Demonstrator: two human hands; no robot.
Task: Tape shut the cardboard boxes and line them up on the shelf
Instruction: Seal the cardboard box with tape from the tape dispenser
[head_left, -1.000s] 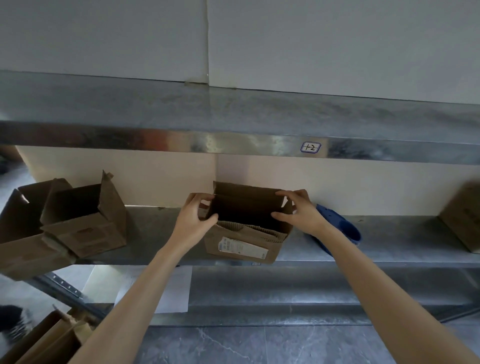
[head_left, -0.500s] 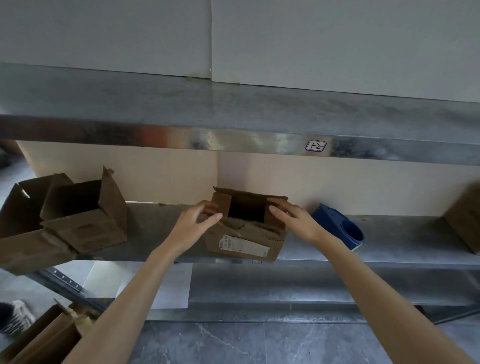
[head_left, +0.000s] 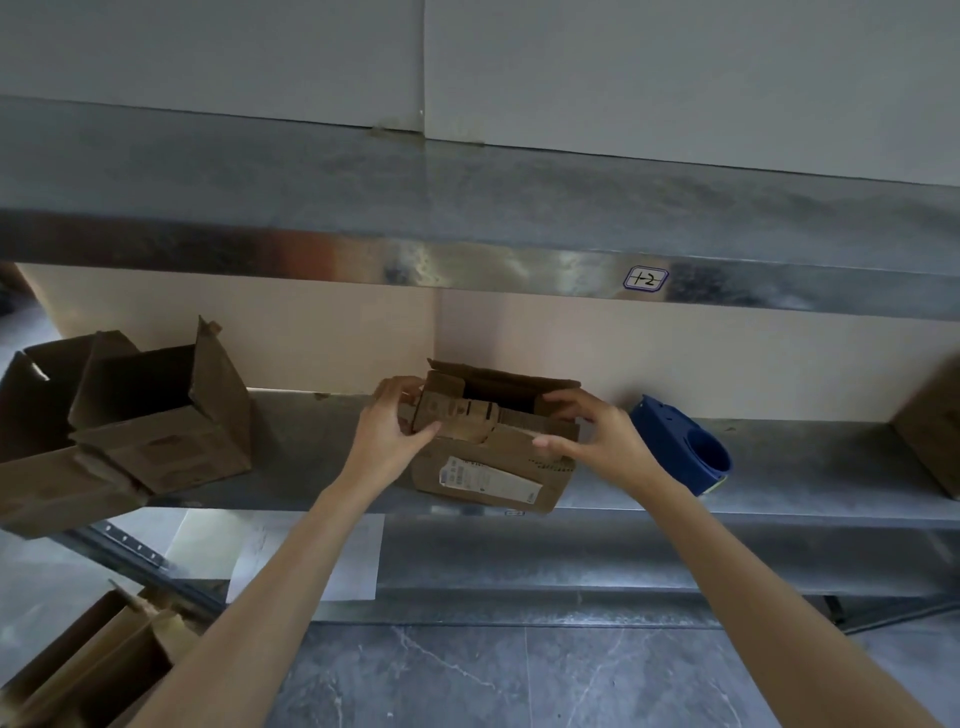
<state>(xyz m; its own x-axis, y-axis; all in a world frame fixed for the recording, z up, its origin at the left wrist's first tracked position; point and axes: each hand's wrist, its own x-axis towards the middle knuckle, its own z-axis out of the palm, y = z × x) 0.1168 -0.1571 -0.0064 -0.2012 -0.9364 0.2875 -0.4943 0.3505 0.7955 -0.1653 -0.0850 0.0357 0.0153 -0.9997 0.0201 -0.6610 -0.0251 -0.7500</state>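
Observation:
A small brown cardboard box (head_left: 488, 478) with a white label sits at the front of the metal shelf (head_left: 311, 457). Its top is partly folded in, and the rear flap still stands up. My left hand (head_left: 392, 431) grips the left flap, thumb under it and fingers curled over. My right hand (head_left: 597, 434) holds the right end of the box, fingers on top and thumb on the front face. A blue tape dispenser (head_left: 685, 449) lies on the shelf just right of my right hand.
Two open cardboard boxes (head_left: 156, 415) sit at the shelf's left end, overhanging the edge. Another box (head_left: 930, 431) is at the far right. More open cartons (head_left: 93, 670) stand on the floor at lower left. An upper shelf (head_left: 467, 208) overhangs the work area.
The box's side flaps have been folded inward over the opening. Both hands moved in from the box's rim onto the flaps. The blue tape dispenser is now fully uncovered.

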